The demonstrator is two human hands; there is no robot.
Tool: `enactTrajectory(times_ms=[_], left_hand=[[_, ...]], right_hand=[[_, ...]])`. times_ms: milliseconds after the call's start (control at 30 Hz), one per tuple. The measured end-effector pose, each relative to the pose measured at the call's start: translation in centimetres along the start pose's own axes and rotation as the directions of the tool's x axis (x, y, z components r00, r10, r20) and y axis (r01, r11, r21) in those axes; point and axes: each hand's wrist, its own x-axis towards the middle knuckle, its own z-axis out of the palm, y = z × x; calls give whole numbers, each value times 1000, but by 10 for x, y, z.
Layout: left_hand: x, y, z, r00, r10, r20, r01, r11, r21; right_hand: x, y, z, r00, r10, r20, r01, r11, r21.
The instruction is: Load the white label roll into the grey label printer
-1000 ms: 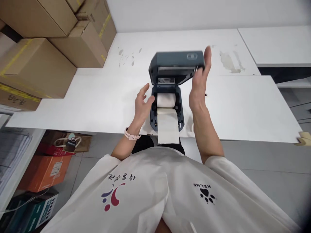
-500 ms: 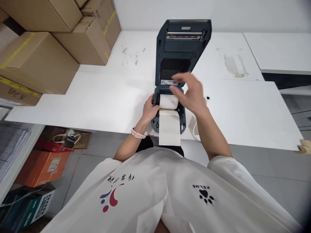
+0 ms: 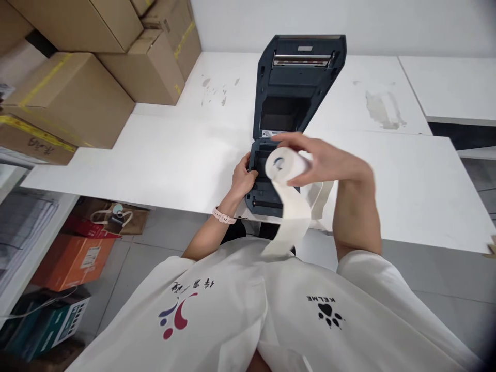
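A dark label printer (image 3: 267, 199) sits at the table's front edge with its lid (image 3: 290, 82) tipped up and back. My left hand (image 3: 244, 178) grips the left side of the printer's base, thumb over the inner edge. Above the base, my right hand (image 3: 321, 160) is closed around a white label roll (image 3: 284, 164), which is tilted so its hollow core shows. A loose strip of labels (image 3: 296, 212) hangs from the roll, curving down toward my shirt. Part of the printer's right side is hidden behind the roll and my hand.
Cardboard boxes (image 3: 73, 98) are stacked at the table's left end. On the white table (image 3: 186, 150), strips of paper (image 3: 321, 199) lie right of the printer. An orange box (image 3: 73, 261) stands on the floor at left.
My right hand has taken hold of the label roll and lifted it out of the printer, turning it end-on. The strip has swung loose. My left hand stays on the printer.
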Motion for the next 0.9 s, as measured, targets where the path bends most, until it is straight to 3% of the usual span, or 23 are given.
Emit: enactTrajectory(times_ms=[100,167,233,333,467,600,800,900], left_hand=[[0,-2,-1,1000,-2,8,2,1000,6],[-1,-2,-1,1000,2,10,-2,1000,-1],[-2,-2,-1,1000,2,11,-2,1000,-7],[-2,-2,0,1000,10,0,-10,1000,-4],[-1,-2,0,1000,6,-18,-6,1000,-5],[-2,-1,0,1000,-16,-14,16,1000,-4],[-3,-1,0,1000,14,-5,-14,1000,-3],[-4,0,0,1000,0,4,0,1000,11]], right_hand=[[-37,3,-36,975,-41,-219,58,996,72],[-51,18,-52,921,-8,-390,39,997,72],[-51,44,-61,846,59,-530,-33,998,59],[-31,96,-57,746,188,-639,-170,981,90],[2,160,-35,695,395,-600,-296,919,262],[9,189,-25,691,486,-535,-312,868,386],[-59,194,-28,717,418,-557,-61,834,548],[-97,188,-11,782,451,-429,-127,790,600]])
